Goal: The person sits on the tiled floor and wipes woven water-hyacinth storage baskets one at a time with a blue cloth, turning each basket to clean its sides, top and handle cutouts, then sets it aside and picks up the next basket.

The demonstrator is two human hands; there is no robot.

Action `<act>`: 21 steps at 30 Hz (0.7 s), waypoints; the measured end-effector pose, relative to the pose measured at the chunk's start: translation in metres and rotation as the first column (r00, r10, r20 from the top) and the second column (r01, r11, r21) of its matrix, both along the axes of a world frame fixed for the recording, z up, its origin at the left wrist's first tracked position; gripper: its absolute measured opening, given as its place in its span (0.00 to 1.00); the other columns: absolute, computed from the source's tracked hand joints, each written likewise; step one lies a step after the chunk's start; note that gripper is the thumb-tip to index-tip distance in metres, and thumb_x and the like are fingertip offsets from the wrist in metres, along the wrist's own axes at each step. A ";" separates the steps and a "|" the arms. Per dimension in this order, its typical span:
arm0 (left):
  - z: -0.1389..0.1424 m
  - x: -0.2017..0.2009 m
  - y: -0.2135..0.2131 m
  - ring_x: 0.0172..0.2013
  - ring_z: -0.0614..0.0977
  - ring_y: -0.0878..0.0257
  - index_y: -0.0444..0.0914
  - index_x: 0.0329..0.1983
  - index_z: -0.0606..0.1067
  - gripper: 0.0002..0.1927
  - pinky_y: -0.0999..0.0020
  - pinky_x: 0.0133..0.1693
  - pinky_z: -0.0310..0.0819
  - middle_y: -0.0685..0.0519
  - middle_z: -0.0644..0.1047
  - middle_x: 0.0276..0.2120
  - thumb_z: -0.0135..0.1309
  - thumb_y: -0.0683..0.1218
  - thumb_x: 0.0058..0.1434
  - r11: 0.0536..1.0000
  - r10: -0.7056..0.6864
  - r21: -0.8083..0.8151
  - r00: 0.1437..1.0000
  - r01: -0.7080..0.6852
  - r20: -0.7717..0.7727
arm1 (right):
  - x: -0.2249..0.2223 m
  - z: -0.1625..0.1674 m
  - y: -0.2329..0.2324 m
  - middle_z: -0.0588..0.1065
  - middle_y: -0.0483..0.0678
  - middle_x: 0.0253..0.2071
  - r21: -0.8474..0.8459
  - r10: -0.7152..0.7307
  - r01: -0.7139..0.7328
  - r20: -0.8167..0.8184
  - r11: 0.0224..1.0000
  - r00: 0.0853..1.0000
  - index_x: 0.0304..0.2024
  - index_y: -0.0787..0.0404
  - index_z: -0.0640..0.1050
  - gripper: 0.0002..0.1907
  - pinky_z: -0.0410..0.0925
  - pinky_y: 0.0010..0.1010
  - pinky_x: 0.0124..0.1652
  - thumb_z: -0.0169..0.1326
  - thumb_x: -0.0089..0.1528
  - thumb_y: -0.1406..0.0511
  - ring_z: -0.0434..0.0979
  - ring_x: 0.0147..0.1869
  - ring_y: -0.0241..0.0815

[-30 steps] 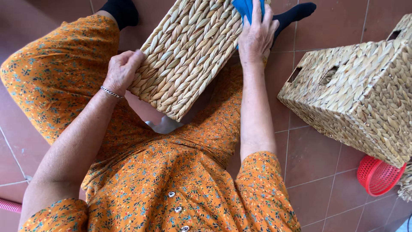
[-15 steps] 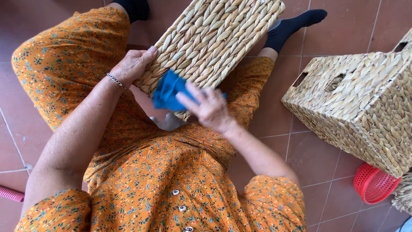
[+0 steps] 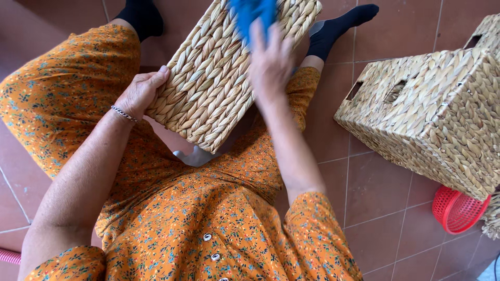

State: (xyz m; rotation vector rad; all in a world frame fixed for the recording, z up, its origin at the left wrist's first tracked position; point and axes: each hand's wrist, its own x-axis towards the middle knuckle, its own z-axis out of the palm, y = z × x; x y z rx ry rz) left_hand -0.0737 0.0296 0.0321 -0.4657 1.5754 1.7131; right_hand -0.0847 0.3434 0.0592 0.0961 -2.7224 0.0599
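Fingers of our left hand [image 3: 139, 92] curl closed over the near-left edge of the rectangular woven straw basket [image 3: 229, 78], propping it tilted on our lap, its long axis running away from us toward the right foot. Our right hand [image 3: 271, 62], blurred, lies flat on the basket's weave with a bright blue cloth [image 3: 253, 11] at its fingertips; whether it pinches that cloth we cannot tell. Right of this basket, a larger woven basket [image 3: 432, 114] rests on the tiled floor [image 3: 375, 203].

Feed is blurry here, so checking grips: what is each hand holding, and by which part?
Left hand grips the woven basket by its left side edge. Right hand presses a blue cloth against the basket's face, holding the cloth's lower part.
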 end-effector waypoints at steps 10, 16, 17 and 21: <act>-0.012 0.010 -0.004 0.43 0.81 0.69 0.32 0.55 0.77 0.26 0.71 0.48 0.76 0.53 0.81 0.45 0.49 0.60 0.72 0.998 -0.025 0.063 0.994 0.032 -0.107 | 0.135 0.050 -0.032 0.69 0.49 0.65 -0.175 0.610 -0.590 0.085 0.788 0.788 0.63 0.46 0.76 0.23 0.69 0.35 0.42 0.53 0.66 0.65 0.70 0.46 0.46; -0.001 0.006 -0.002 0.41 0.81 0.69 0.35 0.54 0.77 0.27 0.70 0.45 0.77 0.54 0.81 0.42 0.47 0.62 0.70 0.991 -0.114 -0.079 0.990 0.108 -0.082 | 0.008 0.007 0.082 0.73 0.54 0.59 -0.028 0.110 -0.110 0.014 0.994 0.994 0.65 0.53 0.75 0.20 0.70 0.38 0.47 0.53 0.70 0.67 0.72 0.48 0.50; 0.002 0.004 0.000 0.41 0.81 0.69 0.36 0.54 0.77 0.27 0.70 0.45 0.78 0.54 0.81 0.42 0.47 0.62 0.69 0.987 -0.126 -0.107 0.990 0.120 -0.056 | -0.008 0.000 0.096 0.73 0.56 0.59 -0.120 0.039 -0.038 0.000 0.992 0.999 0.66 0.53 0.74 0.22 0.71 0.35 0.48 0.54 0.68 0.65 0.73 0.50 0.53; 0.014 -0.015 0.004 0.41 0.78 0.68 0.34 0.55 0.76 0.25 0.70 0.44 0.75 0.53 0.79 0.41 0.49 0.59 0.72 0.932 -0.259 -0.324 0.927 0.165 -0.271 | -0.043 -0.029 0.123 0.72 0.54 0.66 -0.582 -0.122 0.099 0.000 0.807 0.993 0.70 0.57 0.69 0.25 0.60 0.53 0.67 0.54 0.72 0.60 0.74 0.66 0.49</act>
